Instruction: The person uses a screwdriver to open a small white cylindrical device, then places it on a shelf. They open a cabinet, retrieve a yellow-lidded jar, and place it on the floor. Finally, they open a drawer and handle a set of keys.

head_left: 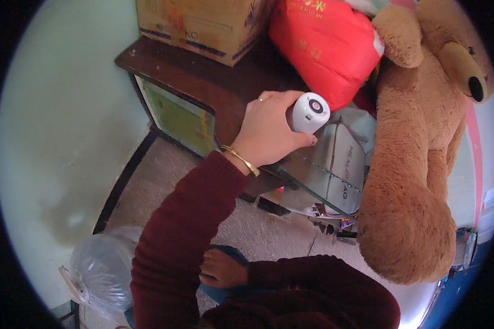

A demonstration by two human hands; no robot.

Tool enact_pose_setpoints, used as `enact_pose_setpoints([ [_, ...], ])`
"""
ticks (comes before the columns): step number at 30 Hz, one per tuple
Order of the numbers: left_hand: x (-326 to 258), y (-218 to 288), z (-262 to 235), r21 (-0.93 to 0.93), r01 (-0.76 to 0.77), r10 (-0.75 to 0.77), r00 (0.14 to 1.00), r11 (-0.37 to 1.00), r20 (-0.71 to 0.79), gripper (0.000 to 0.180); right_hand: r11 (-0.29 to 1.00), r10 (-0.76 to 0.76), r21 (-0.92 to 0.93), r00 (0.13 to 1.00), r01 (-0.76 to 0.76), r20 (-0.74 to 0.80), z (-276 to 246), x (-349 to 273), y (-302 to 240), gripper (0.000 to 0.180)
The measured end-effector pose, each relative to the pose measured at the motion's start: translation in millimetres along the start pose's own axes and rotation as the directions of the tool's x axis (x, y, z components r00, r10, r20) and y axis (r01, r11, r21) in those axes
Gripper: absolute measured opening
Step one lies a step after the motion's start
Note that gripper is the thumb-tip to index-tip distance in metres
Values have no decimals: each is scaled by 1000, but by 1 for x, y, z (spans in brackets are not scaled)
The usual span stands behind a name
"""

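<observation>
Item: white, smooth, rounded cylinder of plastic-like finish [311, 113], its end face turned up toward me, with a black ring around a pale disc and a small dark rectangle on the side. Location: in my left grip [266, 130], just in front of the red bag; whether its base bears on anything I cannot tell.

Left grip: closed around the cylinder's side, fingers along the far side, thumb on the near side. Worn: slim gold-coloured bangle [246, 160], metal; wrinkled maroon knit sleeve [184, 236].

Right grip [222, 267]: low by my body, fingers loosely curled over dark blue cloth [230, 296]; whether it has hold of anything I cannot tell.

Worktop [173, 67]: dark reddish-brown, glossy, angular edge, greenish panel below.

On it: tan cardboard box [203, 27], square-cornered, taped; bulging, shiny red bag [329, 52] with gold print.

Beside: silvery-grey flat-sided bag [343, 164], behind a glass edge; large brown plush bear [406, 164], thick-napped, stubby-limbed.

Floor, lower left: clear, crinkled plastic bag [104, 268], rounded and puffed.
</observation>
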State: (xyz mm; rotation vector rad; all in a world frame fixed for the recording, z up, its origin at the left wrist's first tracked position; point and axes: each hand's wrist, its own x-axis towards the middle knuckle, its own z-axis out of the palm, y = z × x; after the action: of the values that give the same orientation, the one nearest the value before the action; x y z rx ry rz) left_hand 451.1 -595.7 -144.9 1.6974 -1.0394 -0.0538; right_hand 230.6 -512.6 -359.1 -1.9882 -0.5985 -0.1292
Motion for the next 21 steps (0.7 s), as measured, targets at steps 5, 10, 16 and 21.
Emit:
enact_pose_setpoints([
  [5,-7,-22,-7,23,-120,122,989,992,-88,71,989,-11,146,999,5,42,0,8,4,11],
  [10,-77,-115,-69,-274,89,-209,870,957,-446,42,966,4,258,998,-20,63,-8,2,0,15],
  [16,-105,-183,7,-85,137,-159,911,987,-380,19,962,274,-75,913,-264,301,-34,-54,19,67],
  [21,-139,-181,-1,-68,182,-193,879,981,-435,15,679,478,448,813,-582,332,-35,-122,34,98],
])
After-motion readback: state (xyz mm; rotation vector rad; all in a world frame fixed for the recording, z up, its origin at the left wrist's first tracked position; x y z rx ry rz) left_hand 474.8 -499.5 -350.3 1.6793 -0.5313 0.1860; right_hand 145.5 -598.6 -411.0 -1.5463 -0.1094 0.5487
